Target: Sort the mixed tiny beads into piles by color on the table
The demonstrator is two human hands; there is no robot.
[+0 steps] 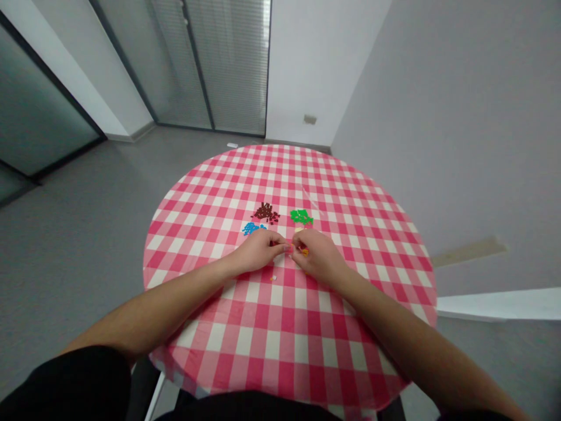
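Observation:
Over the middle of the table, my left hand (258,251) and my right hand (319,255) face each other with their fingertips almost meeting. Both have their fingers pinched together; whatever small thing they hold is too tiny to make out. Some orange pieces (305,252) show by the fingers of my right hand. Just beyond my left hand lies a pile of small blue pieces (252,228). Farther back is a pile of dark brown pieces (265,211), and beyond my right hand a pile of green pieces (301,217). A tiny white piece (274,278) lies nearer to me.
A red-and-white checked cloth covers the round table (280,351). Glass partitions (232,64) stand behind it on the left, and a grey wall (473,128) rises on the right. A small white object (232,145) is visible past the table's far edge.

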